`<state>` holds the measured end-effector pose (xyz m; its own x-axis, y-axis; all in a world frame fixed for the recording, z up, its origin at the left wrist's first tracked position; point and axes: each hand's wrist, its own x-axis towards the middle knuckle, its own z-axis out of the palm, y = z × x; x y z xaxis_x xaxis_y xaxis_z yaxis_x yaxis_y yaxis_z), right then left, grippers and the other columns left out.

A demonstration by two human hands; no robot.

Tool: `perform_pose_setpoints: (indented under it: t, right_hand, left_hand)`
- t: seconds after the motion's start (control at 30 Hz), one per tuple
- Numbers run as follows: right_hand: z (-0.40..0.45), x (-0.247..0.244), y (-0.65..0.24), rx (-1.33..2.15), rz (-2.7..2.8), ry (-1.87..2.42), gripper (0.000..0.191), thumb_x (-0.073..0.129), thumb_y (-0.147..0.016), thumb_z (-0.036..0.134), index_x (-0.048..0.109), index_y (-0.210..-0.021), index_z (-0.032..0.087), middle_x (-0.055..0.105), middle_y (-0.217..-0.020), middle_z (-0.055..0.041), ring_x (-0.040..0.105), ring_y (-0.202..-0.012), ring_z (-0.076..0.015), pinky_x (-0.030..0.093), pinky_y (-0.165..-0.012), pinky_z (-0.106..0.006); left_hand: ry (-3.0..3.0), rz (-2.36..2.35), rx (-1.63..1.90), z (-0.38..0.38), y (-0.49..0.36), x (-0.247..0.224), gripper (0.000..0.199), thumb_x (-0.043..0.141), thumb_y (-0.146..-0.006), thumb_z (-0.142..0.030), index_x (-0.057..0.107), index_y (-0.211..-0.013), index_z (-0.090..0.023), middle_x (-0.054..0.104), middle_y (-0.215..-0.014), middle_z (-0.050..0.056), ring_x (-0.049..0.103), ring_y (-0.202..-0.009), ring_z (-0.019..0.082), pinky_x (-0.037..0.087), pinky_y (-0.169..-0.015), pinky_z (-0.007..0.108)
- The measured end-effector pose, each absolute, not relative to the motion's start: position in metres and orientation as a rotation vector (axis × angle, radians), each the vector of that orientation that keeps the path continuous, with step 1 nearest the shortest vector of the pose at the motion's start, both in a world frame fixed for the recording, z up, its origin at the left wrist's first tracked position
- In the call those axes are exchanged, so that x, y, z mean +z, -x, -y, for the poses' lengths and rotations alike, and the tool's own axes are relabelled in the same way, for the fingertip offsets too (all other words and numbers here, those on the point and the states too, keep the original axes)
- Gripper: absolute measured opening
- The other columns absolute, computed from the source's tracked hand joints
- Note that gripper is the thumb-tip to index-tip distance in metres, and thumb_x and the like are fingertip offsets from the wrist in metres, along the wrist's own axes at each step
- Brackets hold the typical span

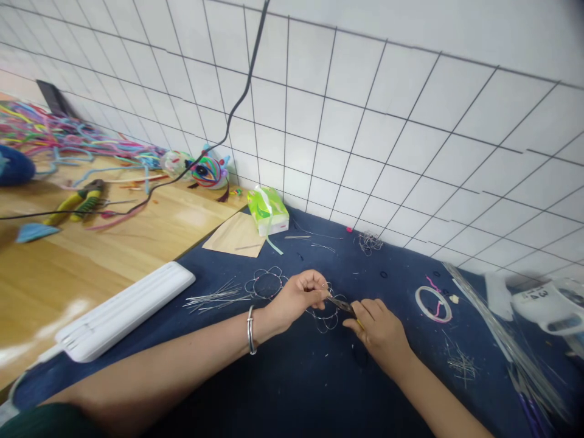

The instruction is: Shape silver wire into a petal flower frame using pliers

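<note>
Near the middle of the dark blue surface, my left hand pinches a thin wire flower frame, whose loops hang below the fingertips. My right hand is wrapped round a pair of pliers with a yellow handle. The jaws point left and meet the wire at my left fingertips; whether they are closed on it is too small to tell. Left of my left hand lies another wire flower shape. Beside that one is a loose pile of short straight wires.
A white power strip lies left. Behind are a green tissue box and brown card. Right are a white ring, long wires and a white glue gun. Yellow-green pliers rest on the wooden table.
</note>
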<state>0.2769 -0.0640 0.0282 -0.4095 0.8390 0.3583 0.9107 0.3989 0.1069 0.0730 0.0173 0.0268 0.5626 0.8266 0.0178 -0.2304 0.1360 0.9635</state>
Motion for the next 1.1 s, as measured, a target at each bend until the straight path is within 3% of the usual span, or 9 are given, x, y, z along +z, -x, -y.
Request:
perform_pose_setpoints:
  t: [0.37, 0.67, 0.87, 1.1]
  right_hand:
    - [0.067, 0.024, -0.277, 0.021, 2.238, 1.546, 0.025, 0.045, -0.087, 0.036, 0.057, -0.098, 0.017, 0.057, -0.08, -0.0056, 0.054, -0.075, -0.0158, 0.045, -0.069, -0.027]
    - [0.068, 0.044, -0.267, 0.548, 2.036, 1.644, 0.027, 0.039, -0.088, 0.037, 0.054, -0.072, 0.021, 0.052, -0.067, 0.0013, 0.05, -0.062, -0.0118, 0.04, -0.059, -0.023]
    - [0.067, 0.044, -0.269, 0.831, 1.915, 1.65, 0.032, 0.039, -0.087, 0.041, 0.06, -0.076, 0.02, 0.051, -0.065, 0.0013, 0.048, -0.062, -0.0118, 0.037, -0.059, -0.023]
    - [0.067, 0.038, -0.271, 1.297, 1.568, 1.605, 0.037, 0.041, -0.084, 0.047, 0.06, -0.08, 0.016, 0.045, -0.061, 0.0028, 0.037, -0.047, -0.006, 0.027, -0.043, -0.018]
  left_hand:
    - [-1.254, -0.583, 0.85, -0.016, -0.072, 0.03, 0.01, 0.058, -0.077, -0.019, 0.052, -0.083, -0.014, 0.055, -0.073, -0.001, 0.054, -0.061, 0.008, 0.045, -0.06, 0.023]
    - [-1.295, -0.596, 0.859, -0.015, -0.073, 0.035, 0.011, 0.058, -0.077, -0.021, 0.052, -0.082, -0.014, 0.055, -0.07, -0.001, 0.053, -0.06, 0.008, 0.043, -0.059, 0.022]
    - [-1.353, -0.589, 0.855, -0.014, -0.072, 0.036, 0.009, 0.056, -0.079, -0.021, 0.052, -0.081, -0.014, 0.055, -0.068, -0.001, 0.053, -0.06, 0.008, 0.042, -0.06, 0.023]
    - [-1.398, -0.581, 0.867, -0.013, -0.072, 0.036, 0.008, 0.055, -0.08, -0.021, 0.051, -0.081, -0.013, 0.055, -0.067, -0.001, 0.052, -0.061, 0.009, 0.041, -0.059, 0.022]
